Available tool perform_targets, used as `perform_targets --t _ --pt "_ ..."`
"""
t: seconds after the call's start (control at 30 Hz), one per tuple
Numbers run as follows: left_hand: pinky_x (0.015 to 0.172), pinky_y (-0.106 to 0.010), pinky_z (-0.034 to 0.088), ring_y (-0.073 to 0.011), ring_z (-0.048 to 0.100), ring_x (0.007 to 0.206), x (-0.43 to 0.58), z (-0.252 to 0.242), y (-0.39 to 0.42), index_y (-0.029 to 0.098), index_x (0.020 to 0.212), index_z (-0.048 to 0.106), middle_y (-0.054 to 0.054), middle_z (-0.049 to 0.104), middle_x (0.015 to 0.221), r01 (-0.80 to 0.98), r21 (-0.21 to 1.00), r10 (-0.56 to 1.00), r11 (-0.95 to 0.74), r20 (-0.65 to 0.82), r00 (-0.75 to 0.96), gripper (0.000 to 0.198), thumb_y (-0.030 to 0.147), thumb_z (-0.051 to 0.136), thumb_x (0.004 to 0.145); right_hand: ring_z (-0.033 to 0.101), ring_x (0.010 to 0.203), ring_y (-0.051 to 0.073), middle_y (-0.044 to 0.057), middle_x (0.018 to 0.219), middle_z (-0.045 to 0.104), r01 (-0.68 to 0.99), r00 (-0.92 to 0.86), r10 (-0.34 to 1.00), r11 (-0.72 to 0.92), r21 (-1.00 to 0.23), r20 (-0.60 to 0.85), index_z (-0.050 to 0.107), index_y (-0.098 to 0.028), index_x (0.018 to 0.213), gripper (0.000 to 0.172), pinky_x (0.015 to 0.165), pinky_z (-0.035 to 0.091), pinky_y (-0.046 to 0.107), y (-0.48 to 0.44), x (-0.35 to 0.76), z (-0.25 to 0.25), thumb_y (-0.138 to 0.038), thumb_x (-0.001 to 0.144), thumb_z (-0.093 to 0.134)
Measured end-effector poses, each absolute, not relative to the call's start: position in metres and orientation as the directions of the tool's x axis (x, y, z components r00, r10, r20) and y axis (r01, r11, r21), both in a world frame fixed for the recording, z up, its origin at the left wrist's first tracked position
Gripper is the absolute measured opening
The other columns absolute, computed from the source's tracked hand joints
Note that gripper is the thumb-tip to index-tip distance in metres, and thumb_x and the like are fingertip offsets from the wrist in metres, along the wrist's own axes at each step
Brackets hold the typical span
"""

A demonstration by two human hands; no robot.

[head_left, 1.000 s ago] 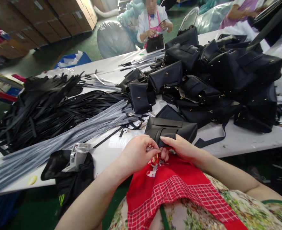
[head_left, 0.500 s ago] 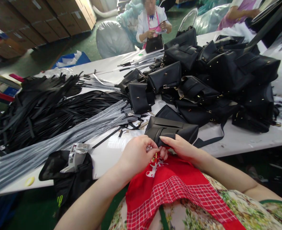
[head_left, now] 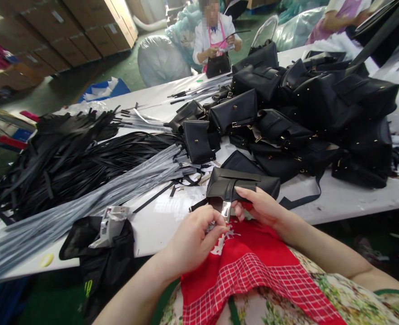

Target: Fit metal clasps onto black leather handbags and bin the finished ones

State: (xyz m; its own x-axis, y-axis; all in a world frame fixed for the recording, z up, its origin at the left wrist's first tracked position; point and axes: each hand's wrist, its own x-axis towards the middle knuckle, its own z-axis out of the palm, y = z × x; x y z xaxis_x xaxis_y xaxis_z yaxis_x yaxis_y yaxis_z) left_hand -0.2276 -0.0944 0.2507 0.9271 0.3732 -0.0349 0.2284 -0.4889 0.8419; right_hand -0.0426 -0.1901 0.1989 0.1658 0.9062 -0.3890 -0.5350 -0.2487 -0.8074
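A black handbag (head_left: pixel 243 178) lies at the table edge in front of me, its near side against my red apron. My right hand (head_left: pixel 258 205) grips the bag's front edge, thumb on top and fingers curled beneath. A shiny metal buckle (head_left: pixel 225 210) hangs at the bag's front, between my hands. Just below the buckle, my left hand (head_left: pixel 197 230) is closed in a pinch; what its fingertips hold is too small to make out. A short black strap end (head_left: pixel 197 205) sticks out left of the bag.
Black bags (head_left: pixel 324 99) are piled at the right. Black straps (head_left: pixel 94 158) and plastic-wrapped strips (head_left: pixel 118 194) cover the left. A tape dispenser (head_left: pixel 113 225) rests on a black cloth bag (head_left: pixel 99 253) at the near edge. Across the table a co-worker (head_left: pixel 216 40) handles a bag.
My left hand has drawn slightly down and away from my right, and the metal buckle now shows between them. My right hand has shifted a little right, still on the bag.
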Motion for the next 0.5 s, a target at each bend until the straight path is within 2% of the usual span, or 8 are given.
perform_targets --t 0.2,0.4,0.5 --pt "0.068 -0.025 0.042 -0.0127 0.053 0.071 -0.227 0.244 -0.08 0.018 0.076 0.054 -0.001 0.06 0.075 0.218 0.881 0.543 -0.419 0.051 0.838 0.018 0.027 0.051 0.09 0.056 0.044 0.012 0.006 0.054 0.063 -0.518 0.173 0.9 -0.261 -0.814 -0.399 0.066 -0.009 0.07 0.041 0.044 0.048 0.023 -0.189 -0.043 0.204 -0.049 0.08 0.062" --pt "0.064 -0.024 0.042 -0.0123 0.054 0.067 -0.215 0.241 -0.079 0.02 0.086 0.066 0.0 0.061 0.072 0.199 0.802 0.496 -0.564 0.135 0.858 0.007 0.024 0.064 0.082 0.059 0.046 0.014 0.006 0.055 0.065 -0.471 0.132 0.924 -0.26 -0.843 -0.359 0.066 -0.009 0.072 0.043 0.046 0.049 0.024 -0.191 -0.044 0.207 -0.051 0.081 0.061" --pt "0.063 -0.022 0.042 -0.0113 0.054 0.066 -0.211 0.241 -0.077 0.02 0.084 0.069 0.0 0.06 0.07 0.159 0.79 0.447 -0.592 0.158 0.88 0.005 0.021 0.066 0.08 0.06 0.048 0.014 0.007 0.056 0.066 -0.447 0.108 0.934 -0.26 -0.856 -0.34 0.067 -0.009 0.073 0.043 0.047 0.05 0.024 -0.193 -0.044 0.207 -0.051 0.083 0.059"
